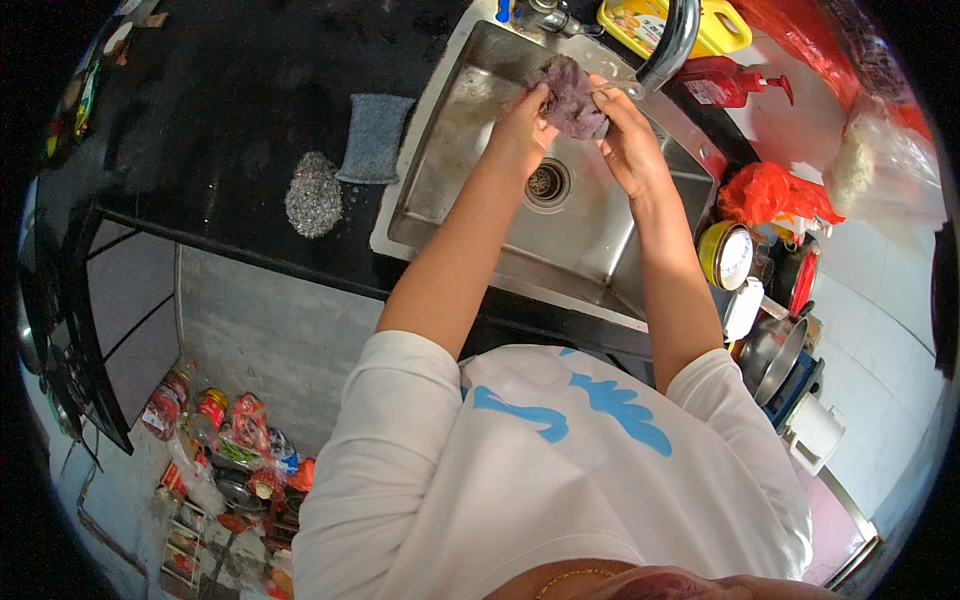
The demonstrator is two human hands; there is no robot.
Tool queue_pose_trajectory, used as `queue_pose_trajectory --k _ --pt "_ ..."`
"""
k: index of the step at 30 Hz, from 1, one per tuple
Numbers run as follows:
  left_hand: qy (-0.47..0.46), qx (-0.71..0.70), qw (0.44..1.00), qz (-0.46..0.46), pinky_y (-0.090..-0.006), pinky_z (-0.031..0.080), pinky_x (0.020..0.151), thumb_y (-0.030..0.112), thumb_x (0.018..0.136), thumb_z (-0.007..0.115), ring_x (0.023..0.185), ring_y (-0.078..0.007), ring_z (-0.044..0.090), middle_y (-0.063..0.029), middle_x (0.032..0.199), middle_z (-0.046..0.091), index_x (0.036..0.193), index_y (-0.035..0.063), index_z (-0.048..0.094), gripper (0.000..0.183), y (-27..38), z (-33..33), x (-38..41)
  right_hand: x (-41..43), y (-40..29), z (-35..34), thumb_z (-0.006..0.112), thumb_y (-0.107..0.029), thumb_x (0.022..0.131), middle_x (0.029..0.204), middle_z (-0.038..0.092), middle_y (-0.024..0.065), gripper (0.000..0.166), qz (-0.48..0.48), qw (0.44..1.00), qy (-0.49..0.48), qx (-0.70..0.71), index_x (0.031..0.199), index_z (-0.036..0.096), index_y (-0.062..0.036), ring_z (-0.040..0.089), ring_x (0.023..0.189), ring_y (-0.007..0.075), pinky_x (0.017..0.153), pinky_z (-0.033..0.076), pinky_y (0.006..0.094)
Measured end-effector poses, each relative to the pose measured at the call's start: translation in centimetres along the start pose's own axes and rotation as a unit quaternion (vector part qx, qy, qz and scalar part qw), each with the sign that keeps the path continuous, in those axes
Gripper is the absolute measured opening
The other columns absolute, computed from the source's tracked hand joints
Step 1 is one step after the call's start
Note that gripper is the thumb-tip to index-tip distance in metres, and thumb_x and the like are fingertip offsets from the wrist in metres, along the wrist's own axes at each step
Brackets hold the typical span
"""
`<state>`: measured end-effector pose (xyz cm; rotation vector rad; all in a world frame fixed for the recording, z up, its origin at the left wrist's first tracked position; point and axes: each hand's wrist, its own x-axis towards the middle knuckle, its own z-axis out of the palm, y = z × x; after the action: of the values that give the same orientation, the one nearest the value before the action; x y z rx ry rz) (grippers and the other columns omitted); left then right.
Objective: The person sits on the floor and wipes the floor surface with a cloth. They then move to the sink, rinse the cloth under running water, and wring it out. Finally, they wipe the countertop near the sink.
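Both my hands hold a bunched purple-grey cloth (568, 101) above the stainless-steel sink (577, 251). My left hand (525, 127) grips its left side, with the thumb on top. On the right side, my right hand (626, 127) pinches it between thumb and fingers. A curved chrome faucet (671, 49) reaches over the basin close to my right hand, and clear water shows at its mouth beside my fingers. Below the cloth, the drain strainer (547, 184) is visible in the sink floor.
Left of the sink, a grey scrubbing pad (373, 139) and a steel wool scourer (313, 195) lie on the black countertop (225, 112). Behind the faucet are a yellow detergent jug (637, 26) and a red pump bottle (720, 82). Pans (780, 360) crowd the right side.
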<state>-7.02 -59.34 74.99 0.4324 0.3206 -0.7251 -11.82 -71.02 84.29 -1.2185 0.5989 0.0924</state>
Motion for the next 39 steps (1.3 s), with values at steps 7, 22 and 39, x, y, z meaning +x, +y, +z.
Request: queue_pose_trajectory --k 7,22,39 --pt "0.014 0.022 0.999 -0.022 -0.04 0.04 0.096 0.021 0.094 0.047 0.112 -0.0228 0.05 -0.0116 0.122 0.05 0.121 0.005 0.045 0.032 3.2 1.8 -1.2 -1.9 0.5 -1.4 0.062 -0.027 0.087 0.104 0.058 -0.0035 0.038 0.088 0.995 -0.013 -0.039 0.12 0.055 -0.0116 0.052 0.076 0.0011 0.058 0.04 0.0159" --pt "-0.11 0.102 0.987 -0.054 -0.0326 0.036 0.096 0.044 0.095 0.033 0.112 -0.0179 0.047 -0.0088 0.123 0.051 0.124 0.0034 0.049 0.052 3.4 -0.2 -0.2 1.4 -2.0 -0.4 0.063 -0.024 0.086 0.075 0.06 0.0012 0.023 -0.137 0.922 0.091 -0.352 0.091 0.064 -0.0017 0.055 0.063 0.0072 0.056 0.046 0.0222" --pt "0.047 0.362 0.93 0.035 -0.0339 0.048 0.069 0.023 0.082 0.054 0.084 -0.0195 0.059 -0.0096 0.094 0.063 0.083 0.0033 0.062 0.021 -3.1 -1.1 13.1 -4.1 -4.3 0.5 0.056 -0.024 0.09 0.073 0.056 -0.0015 0.02 -0.155 0.975 0.153 -0.05 0.096 0.061 -0.0052 0.046 0.057 0.0052 0.049 0.037 0.0197"
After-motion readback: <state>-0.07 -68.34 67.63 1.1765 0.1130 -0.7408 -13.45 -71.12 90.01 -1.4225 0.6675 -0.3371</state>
